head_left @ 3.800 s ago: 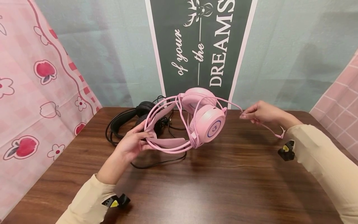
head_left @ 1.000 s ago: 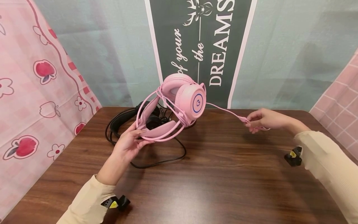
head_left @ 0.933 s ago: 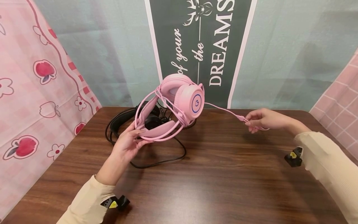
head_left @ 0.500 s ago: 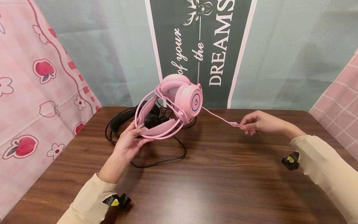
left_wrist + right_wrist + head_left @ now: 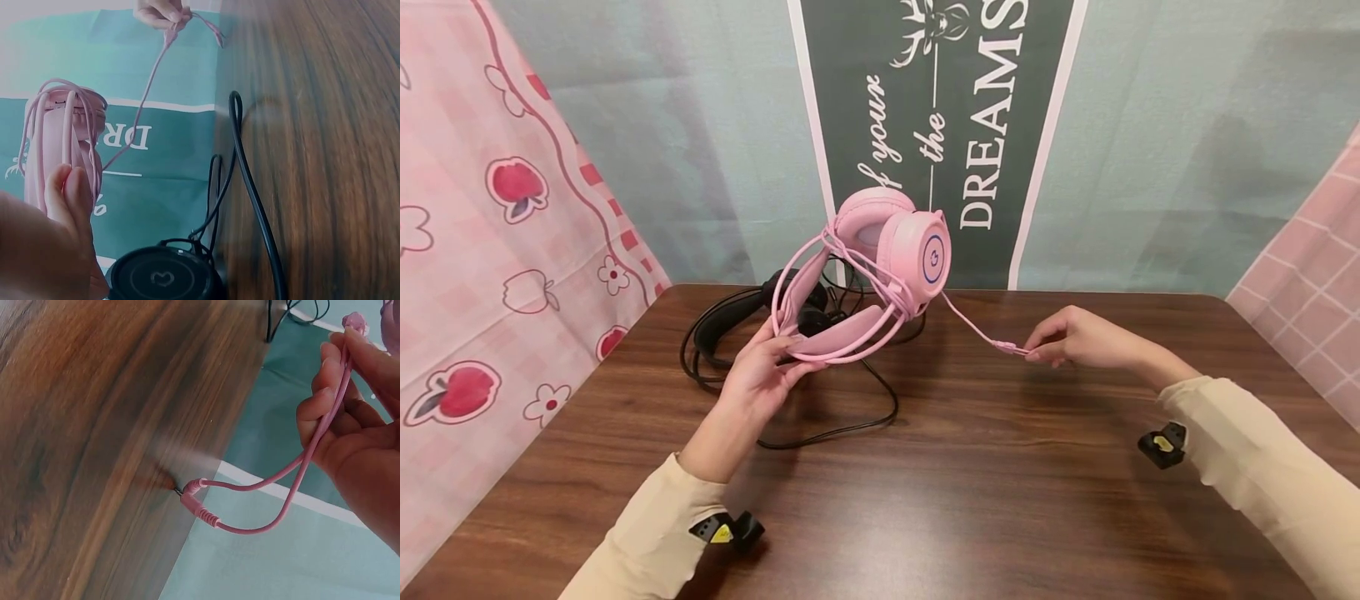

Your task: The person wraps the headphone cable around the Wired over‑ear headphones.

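Pink headphones are held up above the table by my left hand, whose fingers and thumb grip the headband. Turns of their own pink cord wrap round the frame and the ear cups. From the cups the cord slants down to my right hand, which pinches it just past a small splitter. Two short cord ends hang from that hand in the right wrist view, tipped with pink plugs. Black headphones lie on the table behind the pink pair, partly hidden by it.
The black headphones' cable loops forward over the wooden table. Behind the table hangs a green cloth with a dark lettered banner. Pink patterned cloth stands at the left, and pink tiled cloth at the right.
Earlier the cord ran higher and my right hand was farther right. That hand has since moved left and down with the splitter, while the pink headphones have risen slightly in the left hand.
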Motion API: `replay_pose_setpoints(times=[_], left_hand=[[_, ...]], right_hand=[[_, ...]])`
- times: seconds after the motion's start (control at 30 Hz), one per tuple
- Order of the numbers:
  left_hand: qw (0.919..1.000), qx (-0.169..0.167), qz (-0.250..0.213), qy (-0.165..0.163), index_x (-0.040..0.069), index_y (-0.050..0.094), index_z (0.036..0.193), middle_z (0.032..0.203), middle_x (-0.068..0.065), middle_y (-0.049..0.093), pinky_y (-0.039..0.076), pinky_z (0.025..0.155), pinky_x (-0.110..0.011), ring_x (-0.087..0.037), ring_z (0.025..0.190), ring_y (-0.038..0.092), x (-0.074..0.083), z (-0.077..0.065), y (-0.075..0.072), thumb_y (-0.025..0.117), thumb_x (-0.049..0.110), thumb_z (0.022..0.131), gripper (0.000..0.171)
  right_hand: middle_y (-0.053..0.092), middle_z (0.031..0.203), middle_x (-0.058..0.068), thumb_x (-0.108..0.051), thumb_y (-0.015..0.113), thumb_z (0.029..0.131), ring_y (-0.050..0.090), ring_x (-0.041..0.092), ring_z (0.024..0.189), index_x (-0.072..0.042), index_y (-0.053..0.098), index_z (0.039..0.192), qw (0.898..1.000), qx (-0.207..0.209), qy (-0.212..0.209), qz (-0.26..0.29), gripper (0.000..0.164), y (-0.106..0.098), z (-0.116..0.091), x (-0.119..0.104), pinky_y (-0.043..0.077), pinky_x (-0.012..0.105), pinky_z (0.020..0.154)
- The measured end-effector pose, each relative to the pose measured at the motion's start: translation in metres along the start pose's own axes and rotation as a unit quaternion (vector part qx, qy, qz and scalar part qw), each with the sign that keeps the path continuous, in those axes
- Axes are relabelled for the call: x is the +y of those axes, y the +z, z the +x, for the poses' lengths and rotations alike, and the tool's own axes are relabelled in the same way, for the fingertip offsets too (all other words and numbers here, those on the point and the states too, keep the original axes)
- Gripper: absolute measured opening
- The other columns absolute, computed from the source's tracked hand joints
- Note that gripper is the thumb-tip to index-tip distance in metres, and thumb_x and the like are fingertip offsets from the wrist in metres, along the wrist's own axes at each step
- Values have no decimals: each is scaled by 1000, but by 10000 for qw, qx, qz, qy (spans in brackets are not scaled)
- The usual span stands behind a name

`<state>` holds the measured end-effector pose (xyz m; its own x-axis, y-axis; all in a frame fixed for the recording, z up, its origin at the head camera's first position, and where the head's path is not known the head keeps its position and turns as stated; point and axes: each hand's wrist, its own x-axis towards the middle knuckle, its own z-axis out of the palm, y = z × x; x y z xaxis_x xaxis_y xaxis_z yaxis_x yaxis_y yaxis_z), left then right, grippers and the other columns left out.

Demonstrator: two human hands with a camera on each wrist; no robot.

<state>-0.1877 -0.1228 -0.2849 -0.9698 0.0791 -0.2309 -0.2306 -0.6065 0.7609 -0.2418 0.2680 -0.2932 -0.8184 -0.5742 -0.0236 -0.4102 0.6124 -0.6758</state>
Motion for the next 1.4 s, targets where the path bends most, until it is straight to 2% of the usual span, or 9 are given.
replay_pose_setpoints(times=[0.1,0.23,0.37,0.47,0.77,0.87,1.07,1.23,1.4], left_hand=[[10000,-11,7,-44,21,16,147,112,-3,34,56,63,-32,-14,74,54,-2,0,3,26,-10,91,64],[10000,-27,61,-5,20,19,146,98,-3,39,56,62,-32,-15,68,54,-4,0,7,27,-10,91,64],[9999,-23,40,146,21,23,145,83,-3,43,56,60,-32,-13,64,54,-6,2,10,29,-11,90,64],[9997,113,50,223,22,25,144,79,-3,45,56,58,-31,-12,63,54,-8,3,13,31,-11,90,64],[9985,383,53,375,24,24,145,96,-5,38,56,61,-33,-15,73,55,-16,6,20,33,-14,87,70],[9984,404,74,376,24,24,145,94,-6,40,56,62,-32,-15,72,56,-18,8,22,34,-14,87,70],[9986,382,89,351,25,25,145,104,-5,39,56,64,-32,-15,75,57,-23,11,26,36,-14,87,71],[9983,460,108,353,26,28,144,101,-5,39,56,59,-32,-14,72,58,-27,13,28,38,-15,85,72],[9974,566,212,381,28,33,141,93,-5,39,56,56,-32,-14,65,58,-28,14,29,41,-15,84,72]], right_hand=[[58,68,7,-9,68,81,51,16,54,-1,69,83,9999,78,104,-58,8,1,0,-1,43,26,43],[58,70,8,-8,68,81,51,18,55,-2,69,84,9998,84,165,-119,8,3,-1,1,43,25,43],[60,71,6,-8,68,80,51,15,57,-1,70,84,9999,25,-32,-123,7,4,-1,4,47,27,48],[58,69,3,-8,68,81,48,11,57,-2,70,83,9995,-5,-288,-123,7,6,-1,2,46,25,48],[61,73,7,-5,69,79,46,7,62,-10,72,82,9941,49,-1052,-249,7,12,1,-9,42,22,51],[62,72,4,-4,69,78,47,7,63,-10,72,82,9921,5,-1212,-313,8,14,2,-13,43,22,52],[61,71,-1,0,69,77,48,5,62,-11,72,81,9883,-104,-1466,-404,12,17,3,-24,44,21,52],[59,72,-7,0,69,78,49,4,63,-11,72,81,9856,-120,-1633,-421,12,18,1,-35,45,21,53],[61,73,-5,-1,70,77,51,6,64,-12,72,81,9822,-25,-1836,-401,12,16,-3,-47,45,20,55]])
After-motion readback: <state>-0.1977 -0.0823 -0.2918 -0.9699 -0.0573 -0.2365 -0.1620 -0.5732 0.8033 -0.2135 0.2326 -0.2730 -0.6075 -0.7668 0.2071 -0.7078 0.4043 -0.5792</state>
